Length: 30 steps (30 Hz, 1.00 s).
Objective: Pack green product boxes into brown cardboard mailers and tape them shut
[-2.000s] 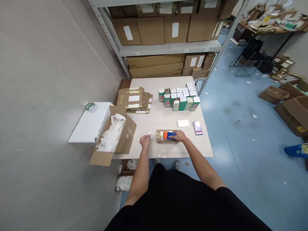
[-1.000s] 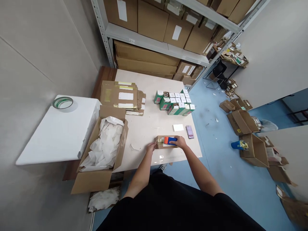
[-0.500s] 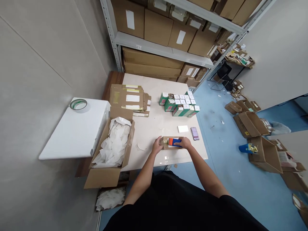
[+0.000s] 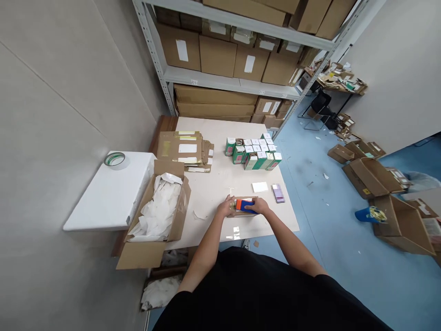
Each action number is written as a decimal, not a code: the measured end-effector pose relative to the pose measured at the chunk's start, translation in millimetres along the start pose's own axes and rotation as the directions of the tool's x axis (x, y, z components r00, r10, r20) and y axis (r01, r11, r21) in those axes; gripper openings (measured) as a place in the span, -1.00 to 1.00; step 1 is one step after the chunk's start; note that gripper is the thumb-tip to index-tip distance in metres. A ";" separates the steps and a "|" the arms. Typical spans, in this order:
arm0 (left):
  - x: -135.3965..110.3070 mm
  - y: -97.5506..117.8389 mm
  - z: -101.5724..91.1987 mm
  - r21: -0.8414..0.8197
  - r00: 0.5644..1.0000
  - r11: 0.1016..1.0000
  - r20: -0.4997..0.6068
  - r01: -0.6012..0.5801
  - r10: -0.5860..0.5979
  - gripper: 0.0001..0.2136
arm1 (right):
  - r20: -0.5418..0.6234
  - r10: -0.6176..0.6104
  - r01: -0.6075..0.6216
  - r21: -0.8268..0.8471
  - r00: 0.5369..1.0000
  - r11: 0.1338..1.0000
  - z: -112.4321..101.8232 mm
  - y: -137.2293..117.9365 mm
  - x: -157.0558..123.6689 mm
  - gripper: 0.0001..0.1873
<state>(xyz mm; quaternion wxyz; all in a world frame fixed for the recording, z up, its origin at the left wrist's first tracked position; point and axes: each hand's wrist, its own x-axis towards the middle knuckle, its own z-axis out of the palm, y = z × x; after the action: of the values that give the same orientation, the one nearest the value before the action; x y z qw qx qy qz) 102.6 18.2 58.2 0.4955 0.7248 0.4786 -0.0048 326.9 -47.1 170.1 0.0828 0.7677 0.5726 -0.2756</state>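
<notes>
A small cardboard box [image 4: 231, 214] lies near the front edge of the table. My left hand [image 4: 225, 207] grips its left end, with the thumb and fingers along that side. On top of the box, my right hand [image 4: 259, 205] is closed around a blue and orange tape dispenser [image 4: 245, 206], whose orange end points left. Shiny clear tape shows by that orange end; the dispenser's underside is hidden. Just beyond the right hand lie a flat white box [image 4: 259, 187] and a purple pack [image 4: 277, 193], its print blurred.
Green and white cartons [image 4: 261, 161] stand at the table's back right. Flattened cardboard [image 4: 182, 147] is stacked at back left. An open box of white paper [image 4: 179, 216] is left of me, beside a white surface [image 4: 96, 197] with a tape roll [image 4: 115, 159]. Shelving [image 4: 220, 81] rises behind.
The tape dispenser and my right hand have shifted slightly left along the box. My left hand has come further over the box's left end. The view has tilted up a little.
</notes>
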 end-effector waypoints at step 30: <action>-13.6 10.2 -9.9 -0.016 0.988 0.989 -0.040 0.149 -0.149 0.03 | 0.028 0.108 -0.110 0.050 0.994 0.993 -35.4 191.0 20.6 -0.49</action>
<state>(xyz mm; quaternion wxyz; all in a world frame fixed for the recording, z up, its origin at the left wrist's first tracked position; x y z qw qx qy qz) 97.7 15.5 77.1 0.4884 0.6839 0.5415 -0.0238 519.1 -77.4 152.9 0.0851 0.7962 0.5214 -0.2947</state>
